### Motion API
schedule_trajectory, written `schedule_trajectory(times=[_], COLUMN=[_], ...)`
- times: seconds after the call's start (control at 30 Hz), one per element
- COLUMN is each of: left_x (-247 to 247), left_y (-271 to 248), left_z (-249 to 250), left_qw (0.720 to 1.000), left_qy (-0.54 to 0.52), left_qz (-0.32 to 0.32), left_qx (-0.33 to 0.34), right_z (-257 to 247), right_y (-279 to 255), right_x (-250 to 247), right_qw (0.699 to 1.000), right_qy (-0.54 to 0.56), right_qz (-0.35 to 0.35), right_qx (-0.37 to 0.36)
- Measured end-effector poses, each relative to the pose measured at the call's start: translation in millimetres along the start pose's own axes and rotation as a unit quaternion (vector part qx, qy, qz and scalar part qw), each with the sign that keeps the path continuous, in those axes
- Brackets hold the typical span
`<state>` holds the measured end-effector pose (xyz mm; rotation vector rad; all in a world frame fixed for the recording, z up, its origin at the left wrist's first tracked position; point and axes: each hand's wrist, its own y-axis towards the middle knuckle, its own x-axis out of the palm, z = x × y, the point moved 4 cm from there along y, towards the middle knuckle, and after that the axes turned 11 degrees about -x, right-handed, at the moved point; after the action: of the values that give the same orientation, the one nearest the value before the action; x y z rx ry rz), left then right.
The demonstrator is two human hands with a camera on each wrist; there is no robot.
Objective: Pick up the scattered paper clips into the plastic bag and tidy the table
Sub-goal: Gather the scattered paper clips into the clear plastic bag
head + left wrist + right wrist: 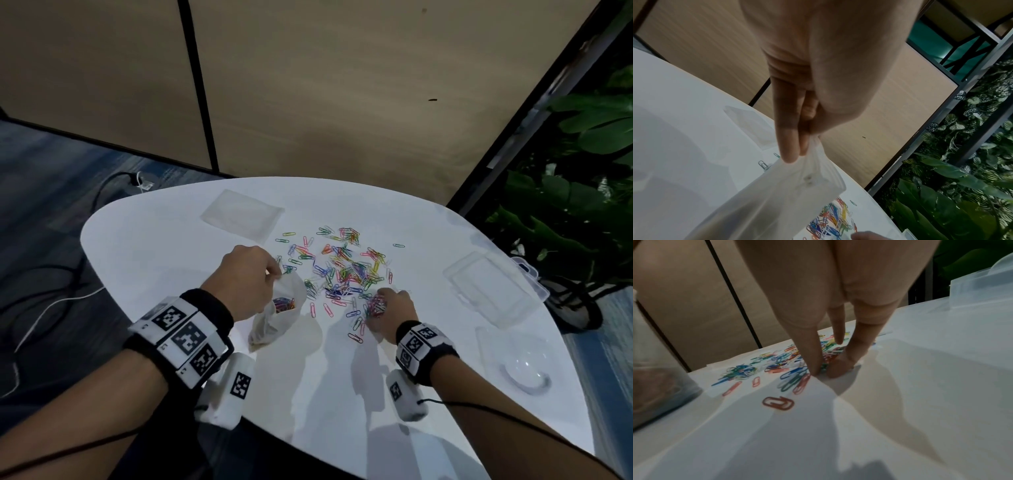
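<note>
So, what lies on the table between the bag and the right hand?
Loose paper clips on bare white table, seen in the head view.

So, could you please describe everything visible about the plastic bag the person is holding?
The plastic bag is small, translucent and whitish, of thin crinkled film. The left hand pinches its top rim, holding the mouth open and upright while its bottom rests on the white table. A cluster of coloured paper clips already lies inside.

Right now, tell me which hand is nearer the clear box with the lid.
Right. The right hand gathers paper clips just left of the clear box; the left hand holds the plastic bag across the pile.
</note>
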<state>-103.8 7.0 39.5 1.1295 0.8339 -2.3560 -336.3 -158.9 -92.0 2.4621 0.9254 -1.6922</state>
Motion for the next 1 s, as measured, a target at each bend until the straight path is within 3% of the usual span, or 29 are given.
schedule_trajectory(times=[0.23,0.33,0.47,0.6,0.67,0.7,0.77,0.83,0.9,0.93,1.0], left_x=[6.9,9.8,12.0,12.2,12.8,13.6,15.4,16.4,16.8,16.9,16.5], left_y=[4.8,3.5,1.7,2.8,3.1,3.1,3.2,3.1,3.1,2.8,2.7], left_z=[3.4,7.0,11.1,12.3,13.3,14.3,15.7,16.2,16.5,16.5,17.5], left_qw=[1.0,1.0,1.0,1.0,1.0,1.0,1.0,1.0,1.0,1.0,1.0], left_qy=[0.001,0.004,0.013,0.012,0.013,0.014,0.013,0.008,0.003,0.003,0.0], left_qz=[-0.009,-0.013,-0.017,-0.021,-0.021,-0.02,-0.019,-0.019,-0.016,-0.014,-0.007], left_qx=[0.003,0.005,0.01,0.009,0.01,0.012,0.012,0.007,0.004,0.005,0.009], right_z=[-6.6,-12.1,-4.7,19.4,20.2,13.8,-14.0,-53.8,-89.5,-104.5,-123.7], right_y=[18.1,17.9,22.3,23.8,20.9,19.7,13.6,0.3,-14.5,-22.6,-34.0], right_x=[6.5,6.4,-6.2,-27.8,-31.3,-32.2,-34.9,-40.4,-41.7,-39.2,-27.1], right_qw=[0.982,0.974,0.985,0.994,0.96,0.919,0.807,0.73,0.698,0.695,0.719], right_qy=[-0.133,-0.172,-0.145,0.069,0.265,0.385,0.588,0.681,0.711,0.711,0.681], right_qz=[0.055,0.055,0.047,0.074,0.06,0.049,0.007,-0.044,-0.086,-0.105,-0.131], right_qx=[-0.121,-0.138,-0.087,0.03,0.068,0.068,0.053,0.023,-0.016,-0.029,-0.05])
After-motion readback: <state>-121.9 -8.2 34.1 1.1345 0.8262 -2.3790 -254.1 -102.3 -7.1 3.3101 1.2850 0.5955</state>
